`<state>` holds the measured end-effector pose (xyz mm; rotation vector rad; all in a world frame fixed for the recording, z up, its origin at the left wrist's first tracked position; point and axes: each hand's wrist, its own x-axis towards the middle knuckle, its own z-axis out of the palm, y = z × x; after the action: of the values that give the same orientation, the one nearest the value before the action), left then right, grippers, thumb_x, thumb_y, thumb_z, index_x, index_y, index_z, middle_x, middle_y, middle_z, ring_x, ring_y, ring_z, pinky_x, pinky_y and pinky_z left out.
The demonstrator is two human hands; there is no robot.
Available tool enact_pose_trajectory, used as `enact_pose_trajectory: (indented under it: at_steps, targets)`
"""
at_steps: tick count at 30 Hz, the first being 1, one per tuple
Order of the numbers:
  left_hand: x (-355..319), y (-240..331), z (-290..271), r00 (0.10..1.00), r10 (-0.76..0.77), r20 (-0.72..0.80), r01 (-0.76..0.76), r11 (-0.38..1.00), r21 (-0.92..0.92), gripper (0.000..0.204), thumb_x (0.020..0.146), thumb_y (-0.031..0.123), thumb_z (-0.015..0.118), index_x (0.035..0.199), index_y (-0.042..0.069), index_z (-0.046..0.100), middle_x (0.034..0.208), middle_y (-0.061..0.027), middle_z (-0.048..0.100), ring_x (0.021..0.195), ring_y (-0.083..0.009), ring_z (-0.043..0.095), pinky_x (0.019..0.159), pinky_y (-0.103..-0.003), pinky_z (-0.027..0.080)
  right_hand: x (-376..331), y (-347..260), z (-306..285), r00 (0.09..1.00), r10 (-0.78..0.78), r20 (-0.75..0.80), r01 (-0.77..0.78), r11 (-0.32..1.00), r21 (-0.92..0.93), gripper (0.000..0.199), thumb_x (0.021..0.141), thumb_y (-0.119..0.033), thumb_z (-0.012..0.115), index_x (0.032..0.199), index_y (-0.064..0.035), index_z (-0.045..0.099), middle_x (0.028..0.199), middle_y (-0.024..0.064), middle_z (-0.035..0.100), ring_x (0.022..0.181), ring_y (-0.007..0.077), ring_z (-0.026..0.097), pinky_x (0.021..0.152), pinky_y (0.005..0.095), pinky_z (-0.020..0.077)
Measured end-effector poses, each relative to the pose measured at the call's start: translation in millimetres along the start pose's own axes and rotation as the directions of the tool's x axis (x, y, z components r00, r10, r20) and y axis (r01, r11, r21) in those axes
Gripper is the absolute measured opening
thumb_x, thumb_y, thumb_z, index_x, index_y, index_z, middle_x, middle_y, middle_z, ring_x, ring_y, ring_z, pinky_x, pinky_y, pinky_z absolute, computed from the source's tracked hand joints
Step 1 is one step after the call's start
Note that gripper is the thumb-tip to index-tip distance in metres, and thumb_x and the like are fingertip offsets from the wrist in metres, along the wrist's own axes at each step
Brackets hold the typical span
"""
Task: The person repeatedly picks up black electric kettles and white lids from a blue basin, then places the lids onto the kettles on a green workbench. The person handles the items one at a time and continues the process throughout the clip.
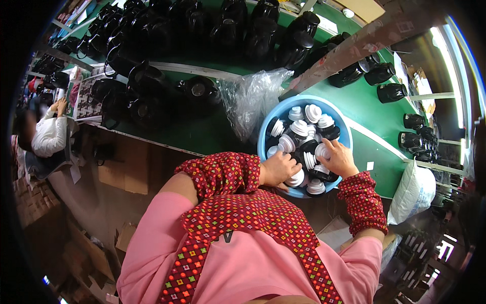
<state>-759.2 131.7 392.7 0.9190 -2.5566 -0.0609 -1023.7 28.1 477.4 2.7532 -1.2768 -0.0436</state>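
Observation:
A light blue basin (261,133) on the green bench in front of me holds many white ribbed stoppers, several with black caps. My right hand (340,158) reaches in over its right side, thumb and fingers closed around a white stopper (321,151). At the near left rim is my left hand (278,169), its fingers curled. Between its thumb and fingers shows another white stopper (296,179), partly hidden by the hand. Among the pile, a black-capped stopper (277,127) lies tilted near the left wall.
Clear plastic sheeting (251,99) lies left of the basin. Black jugs (200,88) crowd the green bench (190,133) left and behind. A slanted post (349,50) rises behind the basin. A white sack (412,192) stands at right; a person (49,134) is far left.

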Motion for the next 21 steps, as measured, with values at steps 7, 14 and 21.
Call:
enact_pose_trajectory:
  at_steps: [7,14,21]
  targets:
    - [10.2,-25.7,-19.2,0.99,-0.01,0.138,0.054,0.945,-0.322,0.09,0.068,0.046,0.092,0.138,0.003,0.053,0.107,-0.0146,0.067,0.097,-0.0342,0.072,0.083,-0.045,0.057,9.1,0.7,-5.1,0.999,-0.028,0.017,0.029,0.996,-0.088,0.076,0.079,-0.051,0.08,0.142,-0.0147,0.057,0.113,0.0145,0.065,0.1,0.037,0.068,0.085,0.0497,0.0539]
    - [-9.3,-66.3,-112.1,0.901,-0.304,0.311,0.354,0.096,-0.93,0.067,0.085,0.023,0.085,0.14,0.002,0.053,0.124,-0.0092,0.065,0.111,-0.0165,0.062,0.096,-0.035,0.052,0.7,4.2,3.0,0.99,0.141,0.026,-0.142,0.987,0.073,0.064,0.078,-0.045,0.082,0.122,-0.003,0.062,0.101,0.0174,0.068,0.086,0.0377,0.072,0.073,0.0458,0.058]
    - [-67.4,-88.0,-169.0,0.869,-0.437,0.232,0.097,-0.308,-0.946,0.071,0.086,0.021,0.071,0.149,0.003,0.043,0.12,-0.0132,0.065,0.095,-0.0223,0.07,0.086,-0.038,0.059,1.2,14.9,-20.9,0.969,0.161,0.19,-0.203,0.953,0.226,0.058,0.08,-0.035,0.081,0.122,0.001,0.064,0.094,0.019,0.073,0.087,0.036,0.073,0.076,0.0444,0.0574]
